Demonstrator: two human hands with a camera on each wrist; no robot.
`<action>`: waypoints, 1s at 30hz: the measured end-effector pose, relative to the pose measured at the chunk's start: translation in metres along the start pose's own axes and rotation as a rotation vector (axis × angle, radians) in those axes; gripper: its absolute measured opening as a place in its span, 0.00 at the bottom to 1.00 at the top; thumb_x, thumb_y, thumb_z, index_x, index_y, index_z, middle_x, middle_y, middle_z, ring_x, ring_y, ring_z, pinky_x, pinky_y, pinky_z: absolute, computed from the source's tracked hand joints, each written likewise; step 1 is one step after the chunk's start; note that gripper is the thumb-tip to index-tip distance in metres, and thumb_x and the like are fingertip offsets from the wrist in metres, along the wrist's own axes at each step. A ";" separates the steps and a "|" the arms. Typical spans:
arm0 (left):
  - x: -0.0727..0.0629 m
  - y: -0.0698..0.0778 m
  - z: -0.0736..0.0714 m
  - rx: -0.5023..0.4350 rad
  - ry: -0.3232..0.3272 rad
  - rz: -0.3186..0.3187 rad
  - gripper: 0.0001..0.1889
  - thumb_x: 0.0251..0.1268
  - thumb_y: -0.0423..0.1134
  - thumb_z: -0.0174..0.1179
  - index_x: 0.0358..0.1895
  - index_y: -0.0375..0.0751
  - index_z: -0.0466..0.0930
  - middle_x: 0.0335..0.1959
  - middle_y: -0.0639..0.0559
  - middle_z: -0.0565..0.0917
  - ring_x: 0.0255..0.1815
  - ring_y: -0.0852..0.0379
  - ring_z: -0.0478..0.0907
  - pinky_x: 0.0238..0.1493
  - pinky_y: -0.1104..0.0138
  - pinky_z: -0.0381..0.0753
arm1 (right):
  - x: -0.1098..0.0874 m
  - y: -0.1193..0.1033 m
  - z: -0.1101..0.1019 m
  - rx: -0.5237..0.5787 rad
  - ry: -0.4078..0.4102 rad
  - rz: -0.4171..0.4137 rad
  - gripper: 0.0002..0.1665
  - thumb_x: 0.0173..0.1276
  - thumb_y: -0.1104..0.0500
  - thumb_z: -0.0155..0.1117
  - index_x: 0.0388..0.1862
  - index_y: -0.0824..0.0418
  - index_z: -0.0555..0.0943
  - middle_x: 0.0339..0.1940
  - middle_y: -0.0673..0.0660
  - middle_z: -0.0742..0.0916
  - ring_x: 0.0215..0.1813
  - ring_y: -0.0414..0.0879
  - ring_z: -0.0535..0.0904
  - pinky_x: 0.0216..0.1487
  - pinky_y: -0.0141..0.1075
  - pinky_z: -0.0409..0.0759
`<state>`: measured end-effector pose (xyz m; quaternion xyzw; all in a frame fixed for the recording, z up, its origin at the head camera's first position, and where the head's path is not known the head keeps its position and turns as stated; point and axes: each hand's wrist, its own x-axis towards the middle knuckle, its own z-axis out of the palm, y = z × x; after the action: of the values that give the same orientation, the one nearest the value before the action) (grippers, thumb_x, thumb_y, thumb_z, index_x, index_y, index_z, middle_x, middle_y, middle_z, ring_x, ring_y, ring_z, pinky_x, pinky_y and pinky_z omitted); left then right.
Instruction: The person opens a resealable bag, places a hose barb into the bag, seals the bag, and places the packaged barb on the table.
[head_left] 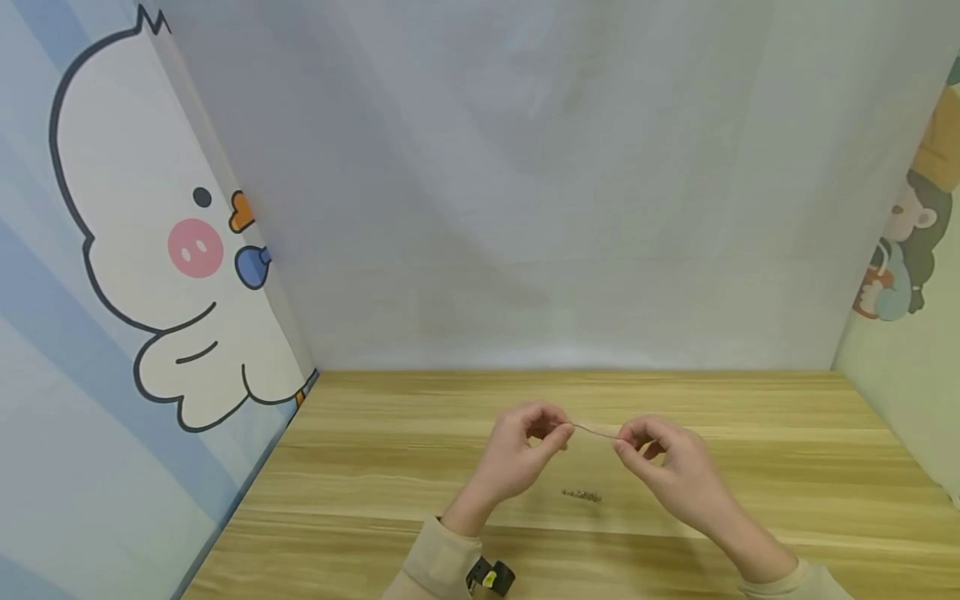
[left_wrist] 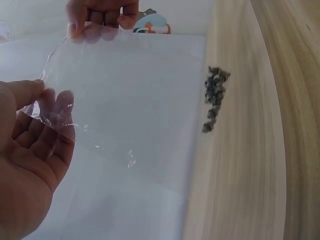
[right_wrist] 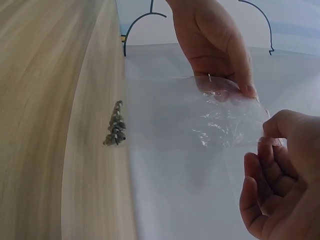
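A clear plastic bag (left_wrist: 125, 100) hangs between my two hands, with a thin reddish line along its top edge. My left hand (head_left: 517, 454) pinches one top corner between thumb and forefinger. At the opposite corner, my right hand (head_left: 675, 471) does the same. The top edge sags slightly between them. Several small dark metal pieces (right_wrist: 116, 127), resembling nuts or screws, are bunched at the bag's lower end; they appear to be inside it. Their exact kind is too small to tell.
Beneath the hands is a wood-grain table (head_left: 375, 483). A pale grey sheet (head_left: 525, 208) stands behind it, and cartoon-printed panels (head_left: 135, 208) flank the sides. A black device (head_left: 491, 575) is by the left cuff.
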<state>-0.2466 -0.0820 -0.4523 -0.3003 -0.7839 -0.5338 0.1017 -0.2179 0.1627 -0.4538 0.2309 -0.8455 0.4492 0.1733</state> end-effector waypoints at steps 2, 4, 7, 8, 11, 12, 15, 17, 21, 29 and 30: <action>0.000 0.001 0.000 0.017 0.010 0.005 0.05 0.80 0.35 0.64 0.45 0.37 0.86 0.35 0.46 0.88 0.33 0.57 0.84 0.40 0.67 0.85 | 0.000 0.000 0.001 -0.011 0.004 -0.020 0.06 0.74 0.63 0.74 0.40 0.52 0.85 0.34 0.39 0.85 0.38 0.36 0.81 0.41 0.35 0.83; 0.000 0.003 0.001 0.034 0.017 0.010 0.05 0.79 0.35 0.64 0.45 0.36 0.86 0.35 0.46 0.88 0.33 0.60 0.83 0.40 0.68 0.84 | 0.001 0.000 0.002 -0.024 0.005 -0.037 0.07 0.73 0.62 0.75 0.41 0.50 0.86 0.36 0.37 0.86 0.39 0.35 0.81 0.41 0.35 0.83; 0.000 0.005 0.001 0.052 0.017 0.015 0.05 0.79 0.35 0.64 0.45 0.36 0.86 0.35 0.48 0.88 0.34 0.63 0.83 0.40 0.68 0.84 | 0.002 -0.001 0.004 -0.046 0.015 -0.069 0.08 0.72 0.63 0.76 0.41 0.49 0.87 0.37 0.36 0.86 0.40 0.35 0.81 0.41 0.35 0.83; -0.001 0.006 0.002 0.055 0.015 0.017 0.05 0.79 0.35 0.64 0.45 0.37 0.86 0.36 0.48 0.88 0.34 0.63 0.82 0.40 0.68 0.84 | 0.002 -0.001 0.004 -0.050 0.022 -0.079 0.09 0.71 0.64 0.76 0.41 0.49 0.87 0.36 0.36 0.86 0.39 0.35 0.81 0.41 0.35 0.82; -0.001 0.006 0.002 0.034 0.001 0.009 0.06 0.80 0.36 0.64 0.47 0.37 0.86 0.38 0.49 0.88 0.35 0.64 0.83 0.41 0.67 0.85 | 0.003 -0.003 0.005 -0.058 0.056 -0.110 0.12 0.69 0.67 0.76 0.38 0.48 0.87 0.34 0.36 0.86 0.38 0.35 0.81 0.40 0.35 0.82; -0.001 0.006 0.003 0.023 -0.005 0.001 0.07 0.80 0.37 0.64 0.48 0.37 0.86 0.39 0.50 0.88 0.36 0.64 0.83 0.41 0.67 0.85 | 0.003 -0.003 0.005 -0.057 0.065 -0.117 0.13 0.69 0.68 0.76 0.37 0.48 0.87 0.34 0.36 0.86 0.37 0.35 0.80 0.40 0.35 0.82; -0.002 0.006 0.003 -0.005 -0.034 -0.017 0.10 0.80 0.40 0.65 0.52 0.37 0.86 0.43 0.50 0.89 0.40 0.64 0.84 0.43 0.66 0.85 | 0.002 -0.005 0.005 -0.064 0.069 -0.130 0.15 0.68 0.68 0.75 0.36 0.47 0.85 0.34 0.35 0.85 0.38 0.35 0.79 0.39 0.34 0.81; -0.002 0.005 0.004 0.002 -0.051 -0.016 0.10 0.80 0.41 0.65 0.52 0.38 0.87 0.44 0.51 0.89 0.40 0.65 0.83 0.43 0.67 0.85 | 0.002 -0.006 0.006 -0.065 0.054 -0.136 0.15 0.68 0.68 0.75 0.36 0.47 0.84 0.34 0.35 0.84 0.38 0.35 0.79 0.39 0.34 0.80; -0.002 0.005 0.006 0.035 -0.061 0.012 0.07 0.80 0.39 0.64 0.46 0.39 0.88 0.42 0.51 0.89 0.39 0.65 0.83 0.43 0.68 0.85 | 0.001 -0.005 0.008 -0.067 0.032 -0.144 0.15 0.69 0.68 0.74 0.37 0.47 0.84 0.35 0.36 0.84 0.39 0.35 0.78 0.39 0.34 0.80; -0.001 0.009 0.010 0.032 -0.060 0.061 0.05 0.80 0.36 0.64 0.45 0.37 0.86 0.40 0.48 0.89 0.37 0.67 0.83 0.41 0.67 0.86 | 0.003 -0.005 0.012 -0.073 0.054 -0.153 0.12 0.67 0.65 0.78 0.40 0.47 0.87 0.37 0.35 0.86 0.39 0.34 0.80 0.40 0.35 0.80; -0.001 0.009 0.011 0.025 -0.065 0.067 0.05 0.79 0.36 0.64 0.44 0.37 0.86 0.40 0.48 0.89 0.36 0.67 0.83 0.41 0.67 0.86 | 0.003 -0.005 0.013 -0.074 0.060 -0.160 0.12 0.67 0.65 0.79 0.40 0.48 0.88 0.37 0.35 0.86 0.39 0.34 0.80 0.39 0.35 0.80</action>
<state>-0.2386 -0.0705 -0.4501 -0.3422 -0.7829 -0.5103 0.0978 -0.2184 0.1491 -0.4558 0.2779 -0.8348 0.4089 0.2423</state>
